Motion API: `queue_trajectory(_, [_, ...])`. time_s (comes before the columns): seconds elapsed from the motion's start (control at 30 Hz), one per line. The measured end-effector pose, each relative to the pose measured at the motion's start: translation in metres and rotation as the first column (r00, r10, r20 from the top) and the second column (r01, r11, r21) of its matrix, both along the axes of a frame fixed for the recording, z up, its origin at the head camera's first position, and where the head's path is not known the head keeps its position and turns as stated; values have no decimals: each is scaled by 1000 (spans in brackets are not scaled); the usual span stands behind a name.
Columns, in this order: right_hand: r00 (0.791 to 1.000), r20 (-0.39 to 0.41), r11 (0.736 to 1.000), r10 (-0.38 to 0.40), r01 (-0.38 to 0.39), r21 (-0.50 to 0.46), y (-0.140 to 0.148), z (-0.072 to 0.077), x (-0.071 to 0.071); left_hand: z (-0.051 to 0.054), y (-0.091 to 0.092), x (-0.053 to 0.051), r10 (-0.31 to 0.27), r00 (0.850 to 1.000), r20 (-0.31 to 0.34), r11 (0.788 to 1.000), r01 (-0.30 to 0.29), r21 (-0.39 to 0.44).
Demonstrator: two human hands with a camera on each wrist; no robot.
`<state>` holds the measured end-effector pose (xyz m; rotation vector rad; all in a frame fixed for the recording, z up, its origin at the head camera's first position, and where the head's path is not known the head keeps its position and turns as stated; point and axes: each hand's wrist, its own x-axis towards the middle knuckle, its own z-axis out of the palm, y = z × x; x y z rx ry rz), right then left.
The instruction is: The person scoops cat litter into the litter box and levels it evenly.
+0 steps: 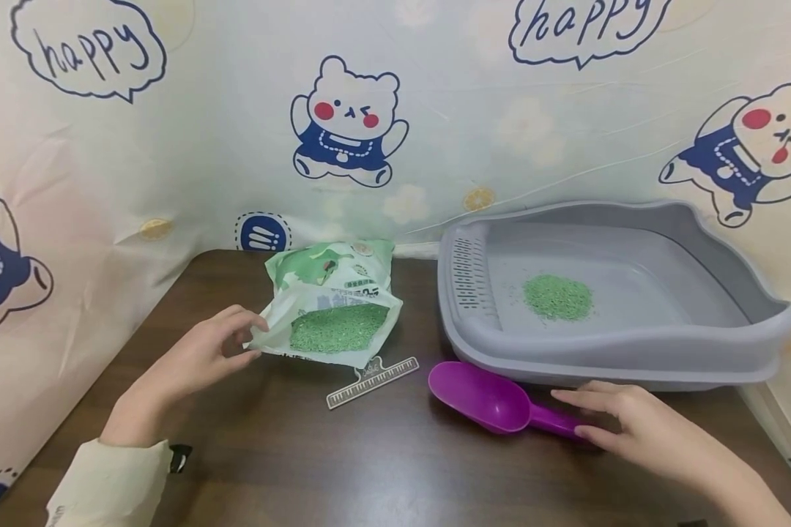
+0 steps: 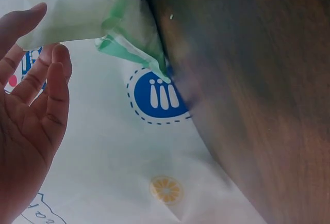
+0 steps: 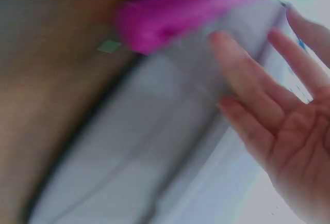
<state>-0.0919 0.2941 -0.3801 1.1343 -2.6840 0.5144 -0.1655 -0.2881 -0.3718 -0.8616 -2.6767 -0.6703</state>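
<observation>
My left hand [image 1: 211, 348] is at the left corner of an opened bag [image 1: 329, 263] holding green pellets [image 1: 339, 328]. Its thumb and fingers are apart, with the bag's edge between them in the left wrist view; whether they press on it is unclear. A purple scoop [image 1: 481, 399] lies on the table, its handle pointing right. Over the end of that handle hovers my right hand [image 1: 646, 428], fingers spread. In the right wrist view, the fingers are apart from the purple handle [image 3: 191, 10].
A grey litter tray [image 1: 606, 359] stands at the back right, with a small heap of green pellets [image 1: 559, 296] inside. A clear ruler-like clip [image 1: 372, 382] lies before the bag. Behind the brown table [image 1: 270, 454] hangs a printed cloth [image 1: 237, 110].
</observation>
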Motion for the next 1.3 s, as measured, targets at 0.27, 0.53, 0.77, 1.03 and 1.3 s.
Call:
queue_trajectory(0.27, [1000,-17,999,-2,1,-44,-13,33,3,0,-1,-1,18,1000,-6,1000,-18,13])
queue_trajectory(0.53, [996,-22,986,87,-89,-144,-44,55,-30,-3,-3,-2,22,1000,-4,1000,-21,22])
queue_trajectory(0.77, [989,59,979,132,-121,-163,-77,63,-72,-6,-7,-3,42,998,43,998,-43,37])
queue_trajectory(1.03, [958,277,990,68,-30,-139,-119,67,-112,-8,-9,-5,61,997,38,997,-63,54])
queue_trajectory(1.3, [940,330,993,84,-51,-109,-152,69,-135,-10,-16,-7,102,992,80,993,-106,49])
